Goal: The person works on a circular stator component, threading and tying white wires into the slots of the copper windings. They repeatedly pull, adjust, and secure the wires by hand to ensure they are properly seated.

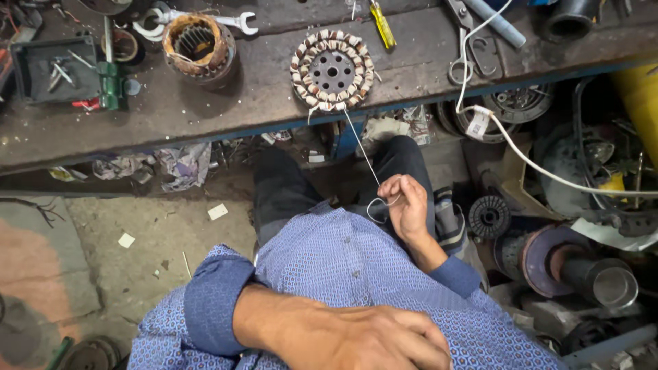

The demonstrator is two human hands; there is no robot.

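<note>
Cluttered workshop, grimy workbench (226, 116) across the top, concrete floor under it. Left to right: a dark tray (51, 68) of small parts, an open-end spanner (205, 19), a copper-wound stator in a casing (200, 46), then the flat ring stator (332, 70) with taped coils near the bench's front edge, a yellow screwdriver (382, 26) just past it. Your left hand (373, 339) lies clenched against your shirt, holding nothing that I can see. Your right hand (406, 204) pinches the thin white thread (363, 154) running taut from the ring stator's near edge down to your lap, spare looped under the fingers. Keep the pull straight and steady, in line with the coil, so the thread seats tight; don't jerk, the stator sits loose on the bench
</note>
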